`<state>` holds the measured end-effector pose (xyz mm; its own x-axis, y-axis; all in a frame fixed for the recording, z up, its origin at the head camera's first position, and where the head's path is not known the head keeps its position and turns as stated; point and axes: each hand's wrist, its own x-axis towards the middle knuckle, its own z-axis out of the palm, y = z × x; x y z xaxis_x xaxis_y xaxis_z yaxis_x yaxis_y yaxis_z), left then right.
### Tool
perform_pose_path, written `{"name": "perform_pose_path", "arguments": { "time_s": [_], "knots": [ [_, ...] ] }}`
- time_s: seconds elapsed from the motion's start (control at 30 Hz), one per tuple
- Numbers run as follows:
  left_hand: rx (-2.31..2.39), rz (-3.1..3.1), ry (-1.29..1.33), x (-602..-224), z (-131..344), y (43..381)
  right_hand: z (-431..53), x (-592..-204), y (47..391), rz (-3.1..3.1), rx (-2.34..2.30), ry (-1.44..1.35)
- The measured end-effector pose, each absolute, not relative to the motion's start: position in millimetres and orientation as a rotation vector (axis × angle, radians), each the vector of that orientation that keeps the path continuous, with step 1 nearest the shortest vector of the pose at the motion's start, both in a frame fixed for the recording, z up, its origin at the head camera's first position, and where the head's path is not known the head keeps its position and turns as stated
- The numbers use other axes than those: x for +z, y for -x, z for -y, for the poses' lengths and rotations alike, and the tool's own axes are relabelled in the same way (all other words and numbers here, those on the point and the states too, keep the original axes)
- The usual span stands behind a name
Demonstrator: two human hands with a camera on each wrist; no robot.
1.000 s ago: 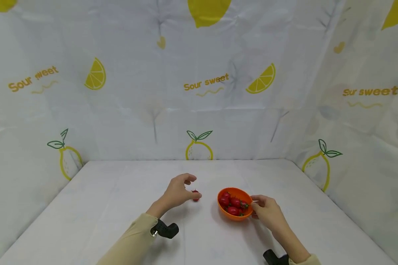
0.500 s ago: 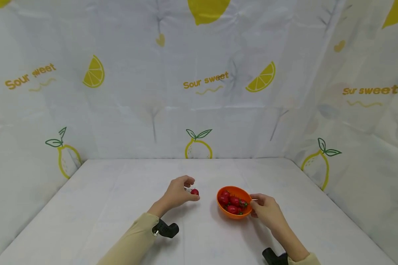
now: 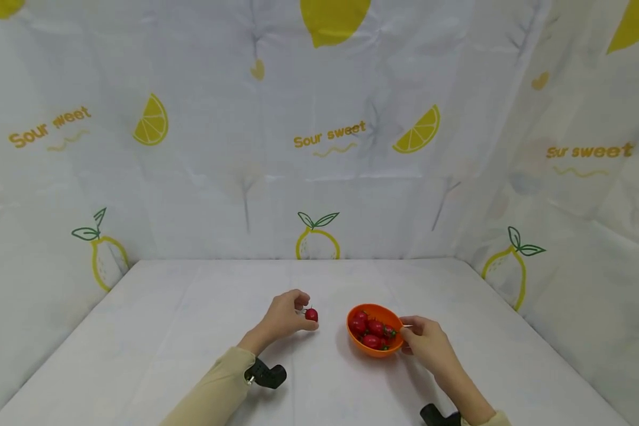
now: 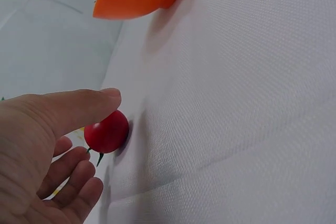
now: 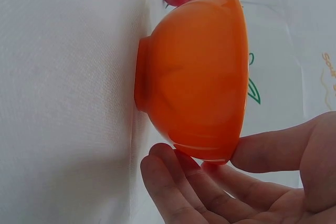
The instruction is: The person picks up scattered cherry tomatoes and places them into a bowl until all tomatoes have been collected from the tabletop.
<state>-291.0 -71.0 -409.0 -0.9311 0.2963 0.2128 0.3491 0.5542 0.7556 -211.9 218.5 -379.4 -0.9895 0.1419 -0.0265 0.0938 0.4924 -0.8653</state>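
My left hand (image 3: pixel 284 315) is low over the white table with its thumb against a red cherry tomato (image 3: pixel 311 315). In the left wrist view the thumb lies along the near side of the cherry tomato (image 4: pixel 107 132), and the loosely bent fingers (image 4: pixel 73 174) stay beside its green stem, not wrapped round it. An orange bowl (image 3: pixel 374 353) stands to the right, with several red cherry tomatoes (image 3: pixel 373 341) inside. My right hand (image 3: pixel 427 342) pinches the bowl's right rim; the right wrist view has thumb and fingers on the orange bowl (image 5: pixel 199 72).
White cloth covers the table (image 3: pixel 202 355). Behind and at the sides hangs a white sheet (image 3: pixel 218 148) printed with lemons and lettering. Black wrist cameras (image 3: pixel 266 374) sit on both wrists.
The cherry tomato beside my left hand has turned, its stem swinging from upward to leftward. My left thumb has shifted slightly across it. The right hand keeps its hold on the bowl.
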Motion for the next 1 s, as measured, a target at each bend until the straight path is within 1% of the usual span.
{"name": "perform_pose_path", "arguments": {
  "time_s": [0.37,1.0],
  "knots": [
    [-1.373,2.668,0.601,-414.7,73.8,292.1,-217.6,-380.0,209.8,2.649,1.552,0.181],
    [-1.366,2.683,0.582,-419.8,69.2,293.0,-218.2,-383.5,210.8,2.639,1.546,0.171]
  ]
}}
